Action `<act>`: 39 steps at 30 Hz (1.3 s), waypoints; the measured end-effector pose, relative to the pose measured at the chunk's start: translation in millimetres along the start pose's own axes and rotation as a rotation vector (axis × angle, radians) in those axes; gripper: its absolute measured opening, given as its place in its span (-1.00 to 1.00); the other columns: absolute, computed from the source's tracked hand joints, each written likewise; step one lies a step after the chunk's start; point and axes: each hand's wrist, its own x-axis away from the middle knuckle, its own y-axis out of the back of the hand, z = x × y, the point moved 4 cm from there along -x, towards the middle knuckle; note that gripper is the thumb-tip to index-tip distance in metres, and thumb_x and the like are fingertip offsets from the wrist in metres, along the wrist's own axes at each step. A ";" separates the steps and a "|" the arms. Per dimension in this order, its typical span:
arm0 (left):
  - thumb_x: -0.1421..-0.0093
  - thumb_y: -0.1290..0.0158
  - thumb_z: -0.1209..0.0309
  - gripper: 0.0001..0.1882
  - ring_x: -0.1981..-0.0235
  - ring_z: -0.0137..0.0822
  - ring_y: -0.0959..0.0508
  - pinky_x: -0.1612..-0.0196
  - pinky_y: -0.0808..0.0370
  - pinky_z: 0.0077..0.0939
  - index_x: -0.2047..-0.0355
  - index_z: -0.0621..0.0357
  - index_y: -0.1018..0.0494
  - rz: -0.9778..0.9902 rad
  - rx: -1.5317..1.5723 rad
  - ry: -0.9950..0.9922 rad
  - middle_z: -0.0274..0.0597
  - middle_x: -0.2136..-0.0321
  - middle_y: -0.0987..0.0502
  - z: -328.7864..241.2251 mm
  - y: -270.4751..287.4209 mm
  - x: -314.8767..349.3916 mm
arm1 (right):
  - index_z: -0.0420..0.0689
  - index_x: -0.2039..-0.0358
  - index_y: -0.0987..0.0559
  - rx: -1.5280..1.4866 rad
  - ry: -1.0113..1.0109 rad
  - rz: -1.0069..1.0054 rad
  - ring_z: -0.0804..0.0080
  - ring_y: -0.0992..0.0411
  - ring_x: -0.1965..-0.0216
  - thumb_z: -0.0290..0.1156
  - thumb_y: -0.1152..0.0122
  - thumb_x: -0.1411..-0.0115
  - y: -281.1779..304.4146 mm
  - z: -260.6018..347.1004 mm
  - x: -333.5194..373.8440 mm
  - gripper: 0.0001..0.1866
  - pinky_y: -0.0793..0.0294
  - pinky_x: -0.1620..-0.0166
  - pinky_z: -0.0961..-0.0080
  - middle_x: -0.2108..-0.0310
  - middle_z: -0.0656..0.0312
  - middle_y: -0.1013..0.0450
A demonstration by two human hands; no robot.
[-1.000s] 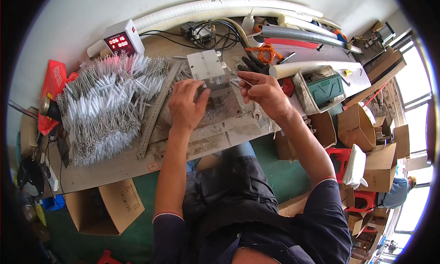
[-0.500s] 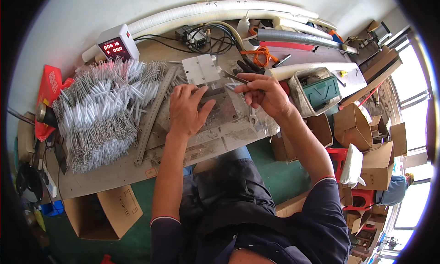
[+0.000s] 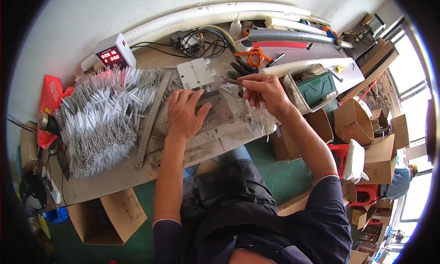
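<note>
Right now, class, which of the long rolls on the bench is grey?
The grey roll lying just behind the red strip; the other long rolls are white or cream.

Head-high fisheye, downward over both hands [image 3: 183,115] [image 3: 268,92]

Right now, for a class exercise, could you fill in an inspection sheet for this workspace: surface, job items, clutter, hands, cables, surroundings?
Surface: worn workbench, stained toward its front edge.
Job items: thin metal tool; white block above a metal plate.
Clutter: heaped wire pieces with white sections, metal ruler, wrench, orange cord.
Hands: left hand spread near the block, contact unclear; right hand pinching the tool.
Cables: black cables looped behind the block.
Surroundings: open cardboard box on green floor; another person far right.
</note>
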 end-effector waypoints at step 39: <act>-0.27 -0.14 0.04 -0.51 0.09 -0.07 -0.47 0.07 -0.47 -0.20 0.00 0.20 -0.56 0.010 0.004 -0.010 -0.11 0.17 -0.48 -0.2 -3.2 -1.7 | -0.28 0.39 -0.62 0.883 0.322 0.427 0.52 -0.51 0.61 -0.45 -0.25 -0.16 -89.9 80.4 -69.1 -0.86 -0.48 0.51 0.55 0.62 0.21 -0.53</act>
